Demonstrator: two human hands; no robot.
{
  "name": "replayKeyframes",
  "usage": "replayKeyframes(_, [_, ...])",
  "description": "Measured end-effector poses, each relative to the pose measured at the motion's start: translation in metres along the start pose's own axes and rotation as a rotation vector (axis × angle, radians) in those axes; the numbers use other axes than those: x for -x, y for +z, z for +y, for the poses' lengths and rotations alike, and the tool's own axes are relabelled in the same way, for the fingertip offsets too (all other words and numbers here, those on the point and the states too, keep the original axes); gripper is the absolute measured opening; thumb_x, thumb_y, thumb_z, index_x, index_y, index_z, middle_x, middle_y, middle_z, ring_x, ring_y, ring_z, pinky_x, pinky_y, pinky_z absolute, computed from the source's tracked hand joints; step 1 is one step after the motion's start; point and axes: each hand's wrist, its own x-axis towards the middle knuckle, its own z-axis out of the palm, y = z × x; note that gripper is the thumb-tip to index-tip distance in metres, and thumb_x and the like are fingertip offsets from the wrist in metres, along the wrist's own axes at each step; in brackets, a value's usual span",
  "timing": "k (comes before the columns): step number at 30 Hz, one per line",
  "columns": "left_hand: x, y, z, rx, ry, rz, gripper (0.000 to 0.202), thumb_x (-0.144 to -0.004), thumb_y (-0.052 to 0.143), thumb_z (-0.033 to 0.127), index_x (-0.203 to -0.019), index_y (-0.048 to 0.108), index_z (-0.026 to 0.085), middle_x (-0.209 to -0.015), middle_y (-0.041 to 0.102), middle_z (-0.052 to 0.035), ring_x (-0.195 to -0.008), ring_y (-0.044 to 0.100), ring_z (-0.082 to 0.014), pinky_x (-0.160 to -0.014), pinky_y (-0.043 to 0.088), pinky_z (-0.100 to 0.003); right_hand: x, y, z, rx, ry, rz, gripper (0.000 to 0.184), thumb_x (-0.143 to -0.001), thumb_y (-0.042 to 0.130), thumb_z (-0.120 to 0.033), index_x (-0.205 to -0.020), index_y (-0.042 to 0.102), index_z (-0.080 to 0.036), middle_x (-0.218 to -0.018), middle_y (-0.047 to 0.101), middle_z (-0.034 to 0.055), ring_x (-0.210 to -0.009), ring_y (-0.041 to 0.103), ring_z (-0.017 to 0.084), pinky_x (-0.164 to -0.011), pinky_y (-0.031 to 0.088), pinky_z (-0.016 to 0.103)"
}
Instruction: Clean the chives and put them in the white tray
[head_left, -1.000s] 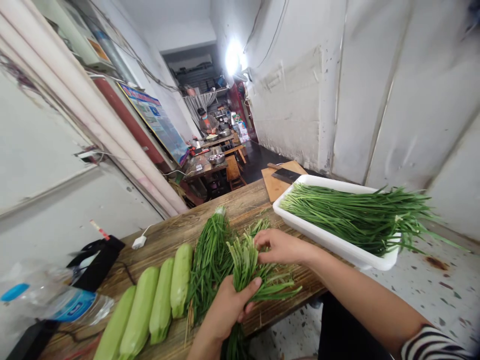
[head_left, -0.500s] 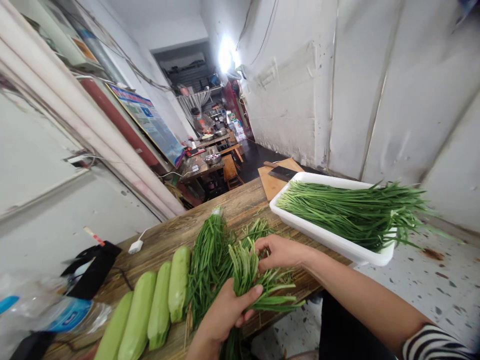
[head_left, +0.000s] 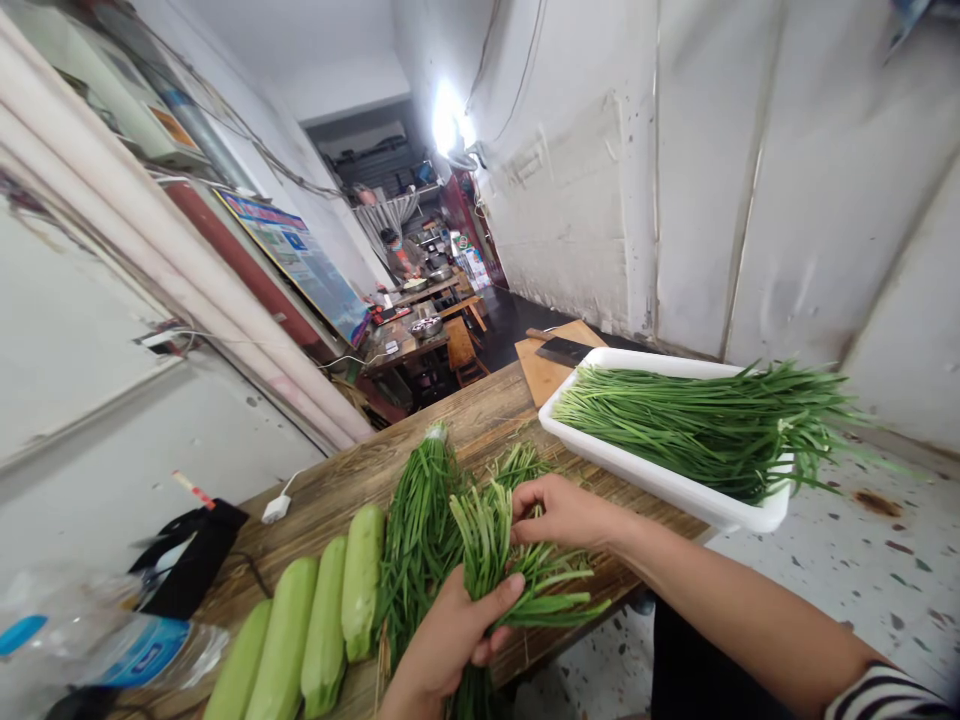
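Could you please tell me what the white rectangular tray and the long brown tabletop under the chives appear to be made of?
The white rectangular tray looks like smooth, slightly glossy moulded plastic: uniform colour, rounded rim. The long brown tabletop looks like bare, worn wood: lengthwise grain and scratches show beside the green chive bundle in the left hand.

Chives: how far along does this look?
Done: a tidy heap of chives lies in the white tray. In hand: the left hand grips a small bunch while the right hand picks at its tips. Left: a bigger pile lies on the table beside the gourds.
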Motion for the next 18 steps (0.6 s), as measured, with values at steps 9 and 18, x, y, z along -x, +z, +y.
replayKeyframes(9, [0.001,0.004,0.001,-0.002,0.079,0.166,0.060,-0.061,0.069,0.065,-0.091,0.051,0.016,-0.048,0.046,0.0083,-0.036,0.039,-0.0044,-0.033,0.019,-0.013,0.001,0.002,0.008,0.013,0.002,0.109,0.020,-0.066,0.064,-0.022,-0.050,0.053,-0.015,-0.052,0.045,-0.0057,-0.055,0.040,0.009,-0.055,0.031,0.022])
replayKeyframes(18, [0.010,0.017,0.013,0.062,0.133,0.409,0.056,-0.051,0.076,0.061,-0.076,0.058,0.014,-0.052,0.049,0.0065,-0.037,0.040,-0.0039,-0.033,0.027,-0.014,0.009,0.011,0.003,-0.156,-0.102,0.218,0.016,-0.068,0.072,-0.027,-0.060,0.068,-0.015,-0.077,0.059,0.0014,-0.075,0.054,0.014,-0.075,0.039,0.027])
